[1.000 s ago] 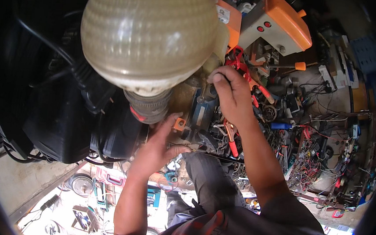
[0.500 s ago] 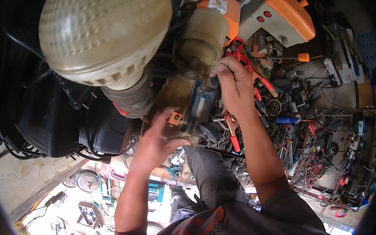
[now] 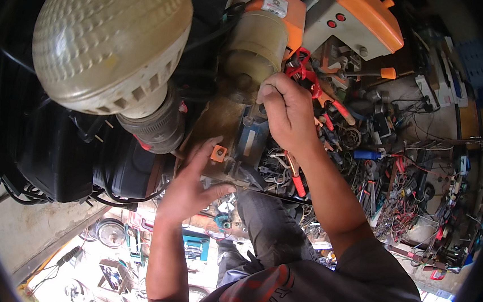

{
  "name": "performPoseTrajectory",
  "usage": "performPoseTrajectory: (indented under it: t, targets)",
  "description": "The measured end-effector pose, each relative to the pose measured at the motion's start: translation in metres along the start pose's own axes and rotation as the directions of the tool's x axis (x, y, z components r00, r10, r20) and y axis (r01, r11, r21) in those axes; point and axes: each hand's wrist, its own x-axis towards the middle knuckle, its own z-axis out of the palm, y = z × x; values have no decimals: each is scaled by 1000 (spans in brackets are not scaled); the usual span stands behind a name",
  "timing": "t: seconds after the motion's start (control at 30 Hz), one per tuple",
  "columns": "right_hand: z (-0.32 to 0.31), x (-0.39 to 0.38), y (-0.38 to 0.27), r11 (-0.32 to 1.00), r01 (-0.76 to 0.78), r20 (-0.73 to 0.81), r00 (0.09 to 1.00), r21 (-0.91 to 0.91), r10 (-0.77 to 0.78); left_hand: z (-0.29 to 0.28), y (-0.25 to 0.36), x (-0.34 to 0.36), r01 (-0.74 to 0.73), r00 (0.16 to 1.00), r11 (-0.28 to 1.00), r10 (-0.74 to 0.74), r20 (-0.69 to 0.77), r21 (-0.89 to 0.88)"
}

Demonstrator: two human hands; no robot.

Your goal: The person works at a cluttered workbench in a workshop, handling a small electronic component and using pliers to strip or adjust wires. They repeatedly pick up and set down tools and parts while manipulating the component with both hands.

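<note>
My left hand (image 3: 186, 191) is open, its fingers stretched out and its thumb apart. Right beside the fingertips sits a small orange block (image 3: 218, 153) with a dark round hole in it. My right hand (image 3: 288, 110) is curled with thumb and forefinger pinched together, just below a cloudy, pale round guard (image 3: 257, 41) on an orange-bodied machine (image 3: 294, 20). Whatever the pinch holds, if anything, is hidden. Between the hands lies a blue metal piece (image 3: 249, 143) with a pale label, on a brown worktop (image 3: 212, 127).
A large dome-shaped light bulb (image 3: 111, 38) in a dark socket (image 3: 155, 124) hangs close on the left. Red-handled pliers (image 3: 295, 175), cables and loose tools crowd the right side. A grey-and-orange machine (image 3: 356, 24) stands at the far right. Black cases (image 3: 54, 156) line the left.
The view has shifted slightly, so the bulb and both hands appear a little further left. My right hand keeps its pinch and my left hand stays open by the orange block.
</note>
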Motion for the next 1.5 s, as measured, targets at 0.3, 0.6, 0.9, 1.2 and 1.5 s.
performPoseTrajectory:
  t: [0.3,0.6,0.9,1.2,1.5]
  targets:
    - [-10,-6,-7,999,-26,-81,996,-48,22,3,-2,-2,34,999,999,-35,-42,-13]
    - [-28,-12,-33,793,57,100,995,-607,5,12,33,7,-24,975,941,-53,-214,-339]
    - [-16,-3,-29,697,115,118,992,-708,-44,10,27,104,60,998,965,-66,13,255]
    - [-40,10,-9,918,182,401,915,-353,-27,15,25,103,132,990,985,-136,28,113]
    - [-36,2,18,987,-158,492,859,-10,142,14,22,100,57,998,995,-59,14,87]
